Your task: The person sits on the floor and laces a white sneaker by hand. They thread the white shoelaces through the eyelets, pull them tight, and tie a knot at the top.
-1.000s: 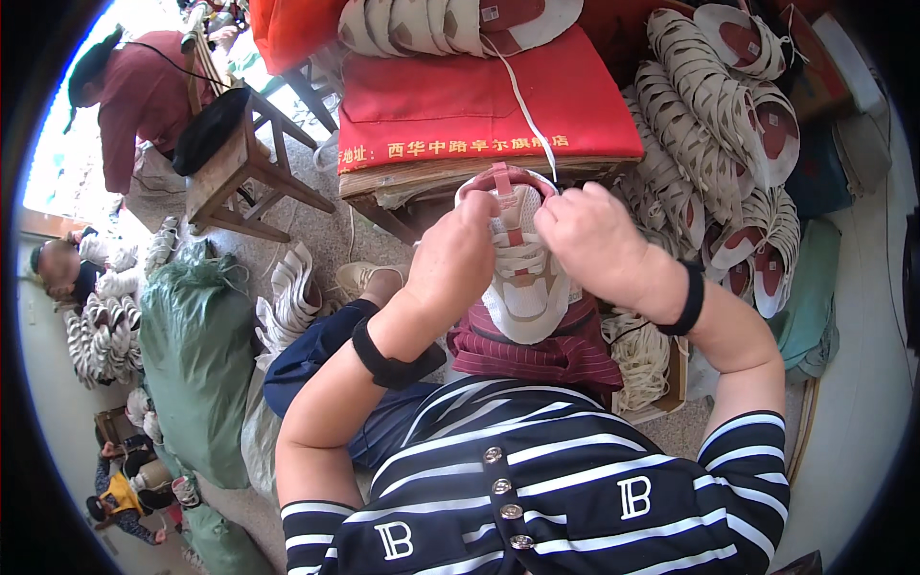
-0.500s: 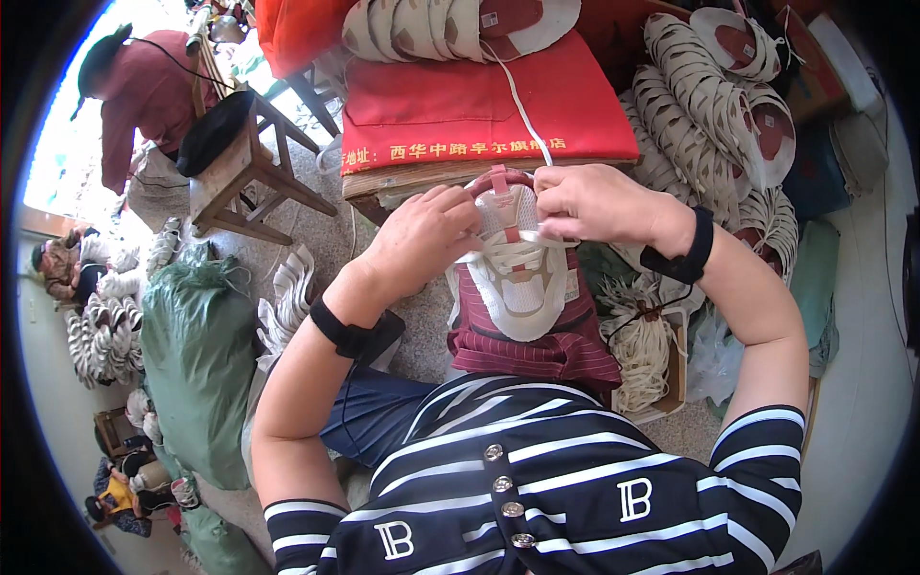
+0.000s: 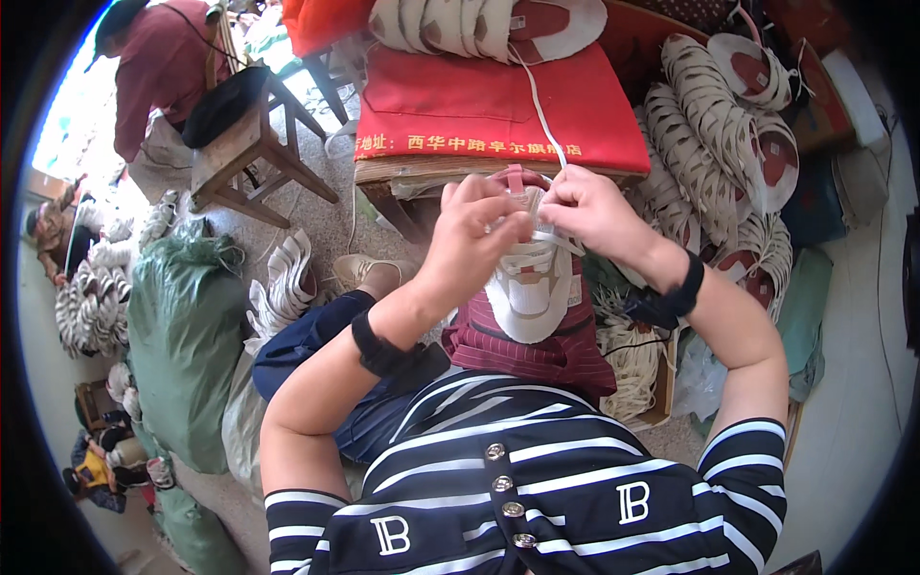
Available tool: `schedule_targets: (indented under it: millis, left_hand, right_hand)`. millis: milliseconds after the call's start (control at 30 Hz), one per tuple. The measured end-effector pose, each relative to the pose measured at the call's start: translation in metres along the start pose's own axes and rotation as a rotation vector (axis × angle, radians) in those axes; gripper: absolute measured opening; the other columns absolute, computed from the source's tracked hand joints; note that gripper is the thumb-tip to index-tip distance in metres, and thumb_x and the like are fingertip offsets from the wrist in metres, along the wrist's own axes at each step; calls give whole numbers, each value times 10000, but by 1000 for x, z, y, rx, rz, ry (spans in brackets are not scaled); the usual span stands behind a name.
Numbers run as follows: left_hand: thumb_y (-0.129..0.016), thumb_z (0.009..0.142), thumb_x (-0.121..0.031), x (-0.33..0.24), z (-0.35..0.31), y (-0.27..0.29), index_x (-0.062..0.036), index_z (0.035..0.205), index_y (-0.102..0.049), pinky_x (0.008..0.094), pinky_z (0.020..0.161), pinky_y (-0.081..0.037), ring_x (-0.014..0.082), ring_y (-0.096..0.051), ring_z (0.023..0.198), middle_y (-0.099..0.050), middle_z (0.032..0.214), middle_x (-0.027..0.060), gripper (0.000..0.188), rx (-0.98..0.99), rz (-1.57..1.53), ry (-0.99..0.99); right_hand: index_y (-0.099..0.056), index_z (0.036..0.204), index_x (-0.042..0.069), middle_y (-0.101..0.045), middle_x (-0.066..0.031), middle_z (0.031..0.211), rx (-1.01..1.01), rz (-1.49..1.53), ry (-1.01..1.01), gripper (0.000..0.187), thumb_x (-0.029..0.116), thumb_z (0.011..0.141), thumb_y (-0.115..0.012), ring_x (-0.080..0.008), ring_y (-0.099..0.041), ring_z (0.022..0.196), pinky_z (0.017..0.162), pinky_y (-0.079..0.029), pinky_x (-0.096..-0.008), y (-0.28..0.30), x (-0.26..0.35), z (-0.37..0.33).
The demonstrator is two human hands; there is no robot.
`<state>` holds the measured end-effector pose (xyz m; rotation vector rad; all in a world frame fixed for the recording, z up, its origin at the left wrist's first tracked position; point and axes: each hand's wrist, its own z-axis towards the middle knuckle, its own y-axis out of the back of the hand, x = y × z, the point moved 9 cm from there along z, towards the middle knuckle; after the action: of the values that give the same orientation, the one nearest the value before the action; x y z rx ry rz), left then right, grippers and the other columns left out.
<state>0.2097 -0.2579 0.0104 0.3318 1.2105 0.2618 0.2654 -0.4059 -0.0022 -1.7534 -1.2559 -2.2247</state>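
Sneaker, pale with fawn panels and a rosy pull tab, sits at twelve o'clock from the striped shirt, rounded toe facing six, maroon pinstriped cloth beneath. At its one o'clock, the right hand has thumb and forefinger pressed together, apparently pinching thin white lace; a strand crosses smooth red cloth on the wooden counter beyond. At its ten o'clock, the left hand is blurred, fingers bent and loosely parted; whether they grip lace, I cannot tell. Good lacing probably means keeping it flat, untwisted and evenly snug, without puckering the soft upper. Ridged stacks of shoe uppers lie at two o'clock.
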Motion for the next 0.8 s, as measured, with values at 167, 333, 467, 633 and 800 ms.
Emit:
schedule_targets:
  millis: [167,333,467,633,800]
  left_hand:
    - [-702,919,-179,-85,22,41,-37,929,-742,317,880,-431,190,-500,1014,-574,1019,59,148,-56,-210,-166]
    - [-610,1017,-245,-36,42,27,-6,1059,-706,235,804,-471,81,-553,910,-614,1019,15,261,21,-456,51]
    - [-649,973,-174,-8,36,-3,-17,1071,-697,266,805,-505,72,-601,887,-678,930,14,191,363,-545,186]
    - [-670,959,-179,-15,28,-23,-13,983,-683,290,837,-509,92,-602,899,-669,986,-14,169,577,-309,22]
    - [-629,986,-166,31,25,-13,-17,979,-657,313,779,-513,155,-625,836,-683,995,34,152,121,-718,344]
  right_hand:
    - [-721,992,-5,-584,-13,964,21,302,90,152,141,958,-693,-115,-580,899,782,-476,-269,23,113,-12]
    - [-702,1052,7,-630,6,961,257,598,-5,153,135,985,-655,-73,-581,838,764,-476,-229,-1,92,-10]
    - [-705,1029,14,-659,9,949,296,580,57,145,137,993,-638,-65,-603,869,783,-486,-234,-10,102,-11]
    - [-706,1030,13,-678,-15,991,113,456,184,129,112,990,-633,-78,-617,904,803,-495,-240,7,92,-5]
    - [-650,1106,19,-664,-39,910,-225,910,30,152,108,1029,-554,-84,-600,803,773,-494,-229,18,61,2]
